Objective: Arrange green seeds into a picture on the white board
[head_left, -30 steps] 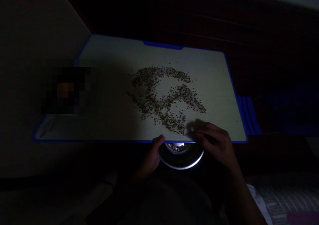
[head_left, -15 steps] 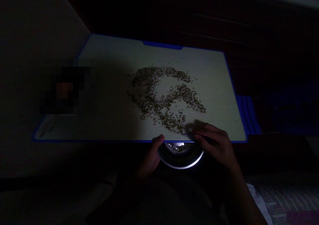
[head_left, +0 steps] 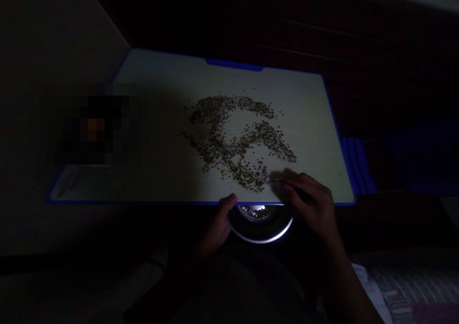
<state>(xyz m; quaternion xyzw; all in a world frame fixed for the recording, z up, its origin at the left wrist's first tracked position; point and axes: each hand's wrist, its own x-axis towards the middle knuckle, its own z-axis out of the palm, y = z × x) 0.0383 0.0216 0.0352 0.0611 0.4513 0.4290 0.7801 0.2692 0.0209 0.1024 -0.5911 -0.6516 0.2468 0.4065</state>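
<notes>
Small greenish-brown seeds or lentils [head_left: 247,145] lie scattered in loose bands on a pale folding table [head_left: 311,123] with a blue rim. My right hand [head_left: 313,199] is closed on a thin spoon [head_left: 278,181], its tip at the near right end of the seeds. Below the table's front edge, a shiny metal bowl [head_left: 261,240] holds some of the same seeds, its far part hidden by the table. My left hand [head_left: 222,221] grips the bowl's left side, its thumb over the table edge; the other fingers are hidden.
The room is very dark. A blurred, pixelated patch [head_left: 93,130] covers the table's left end. A blue striped item [head_left: 358,166] stands beyond the right edge. Striped cloth [head_left: 419,286] lies at the lower right, and a pale wall [head_left: 46,37] rises at the left.
My right hand drew the spoon slightly toward the table's front edge, then moved it back up and away from that edge. My left hand and the bowl have stayed put.
</notes>
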